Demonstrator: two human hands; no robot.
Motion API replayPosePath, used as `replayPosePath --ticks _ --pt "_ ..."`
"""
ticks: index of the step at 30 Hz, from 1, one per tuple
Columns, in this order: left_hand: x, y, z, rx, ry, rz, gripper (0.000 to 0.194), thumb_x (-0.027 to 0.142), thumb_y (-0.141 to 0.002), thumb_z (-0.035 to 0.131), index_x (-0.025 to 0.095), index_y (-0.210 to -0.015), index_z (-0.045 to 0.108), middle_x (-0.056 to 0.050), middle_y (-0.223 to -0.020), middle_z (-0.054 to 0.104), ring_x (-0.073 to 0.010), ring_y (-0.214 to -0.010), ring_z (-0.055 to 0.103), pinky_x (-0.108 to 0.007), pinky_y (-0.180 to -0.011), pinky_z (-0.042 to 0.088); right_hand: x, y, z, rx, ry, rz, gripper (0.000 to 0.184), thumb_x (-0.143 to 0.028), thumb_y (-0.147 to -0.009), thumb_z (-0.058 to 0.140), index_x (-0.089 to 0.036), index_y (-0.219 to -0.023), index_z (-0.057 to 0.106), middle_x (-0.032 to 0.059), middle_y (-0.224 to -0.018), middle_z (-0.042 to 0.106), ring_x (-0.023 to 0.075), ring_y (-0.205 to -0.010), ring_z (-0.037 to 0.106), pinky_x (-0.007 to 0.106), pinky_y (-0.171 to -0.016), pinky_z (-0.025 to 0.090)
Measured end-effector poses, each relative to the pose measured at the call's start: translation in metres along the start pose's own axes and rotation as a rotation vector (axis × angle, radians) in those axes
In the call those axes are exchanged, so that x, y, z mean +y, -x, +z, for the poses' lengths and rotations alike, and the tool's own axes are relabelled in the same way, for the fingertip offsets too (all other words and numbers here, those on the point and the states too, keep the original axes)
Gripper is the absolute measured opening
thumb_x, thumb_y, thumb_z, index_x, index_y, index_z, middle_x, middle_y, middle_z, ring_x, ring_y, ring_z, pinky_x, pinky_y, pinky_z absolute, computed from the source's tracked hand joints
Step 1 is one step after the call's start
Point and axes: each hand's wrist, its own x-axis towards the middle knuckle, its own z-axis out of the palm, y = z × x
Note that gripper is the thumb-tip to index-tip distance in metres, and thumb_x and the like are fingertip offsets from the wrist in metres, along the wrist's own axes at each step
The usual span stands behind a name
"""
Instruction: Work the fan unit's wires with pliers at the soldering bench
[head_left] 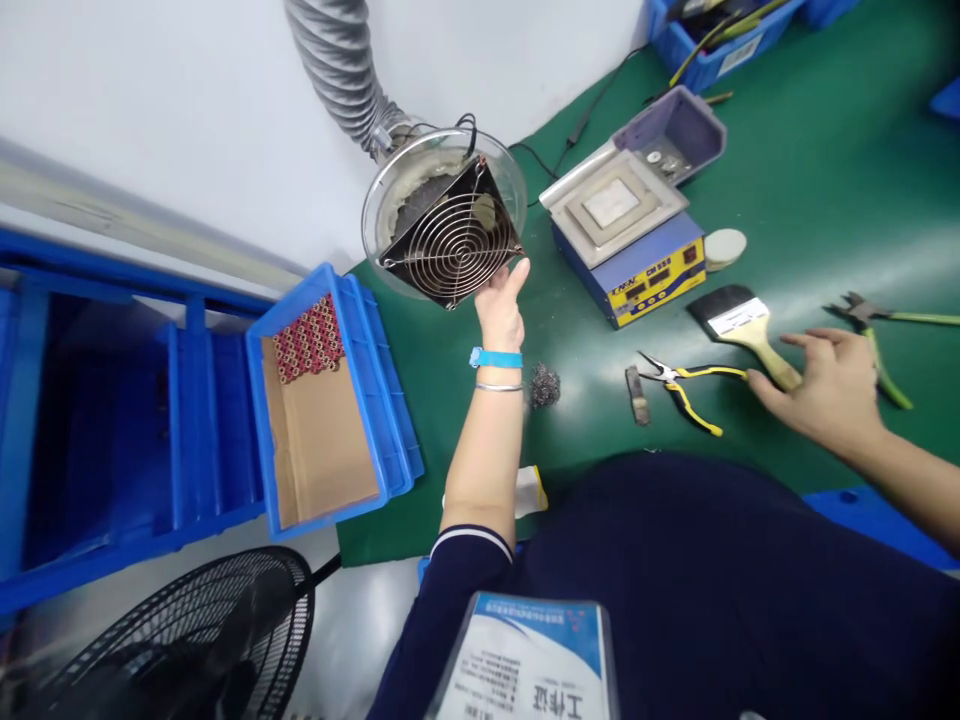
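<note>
My left hand [501, 305] is at the lower right edge of a square black cooling fan [461, 235] with a round wire guard. The thumb shows beside the fan's corner and the other fingers are partly hidden beneath it. The fan sits tilted in front of a clear round hood [369, 215]. Over the end of a flat brush [769, 358] hovers or rests my right hand [832, 385], thumb and fingers apart. Its thumb is by a handle of the yellow-handled pliers [690, 374]. Green-handled cutters [870, 325] lie beyond the fingers.
A grey duct [337, 70] joins the hood. The blue solder pot [637, 270] stands on the green bench, with a purple tray [694, 135] behind. Metal wool [545, 385] lies near my left forearm. A blue bin [367, 400] holds red parts; a black floor fan [225, 620] stands below.
</note>
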Motion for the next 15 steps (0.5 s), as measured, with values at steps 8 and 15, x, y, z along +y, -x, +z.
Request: replayPosePath --ticks 8,15 --pt "-0.001 0.003 0.009 -0.020 -0.018 -0.013 0.024 0.008 -0.089 0.060 0.016 -0.111 0.061 -0.003 -0.126 0.067 -0.0191 -0.127 0.058 -0.039 -0.111 0.045 0.034 -0.017 0.021 -0.430 -0.173 0.221 0.050 -0.057 -0.080 0.053 -0.017 -0.109 0.063 0.0137 -0.096 0.064 0.0287 -0.093 0.061 0.040 -0.077 0.048" --pt "0.000 0.005 0.018 0.008 0.042 0.015 0.025 0.006 -0.084 0.064 0.016 -0.107 0.064 -0.004 -0.126 0.068 -0.0182 -0.130 0.055 -0.035 -0.115 0.041 0.053 0.013 -0.030 0.216 0.102 0.246 0.075 -0.059 -0.087 0.053 -0.010 -0.144 0.047 0.0279 -0.145 0.030 0.0414 -0.134 0.033 0.060 -0.097 0.036"
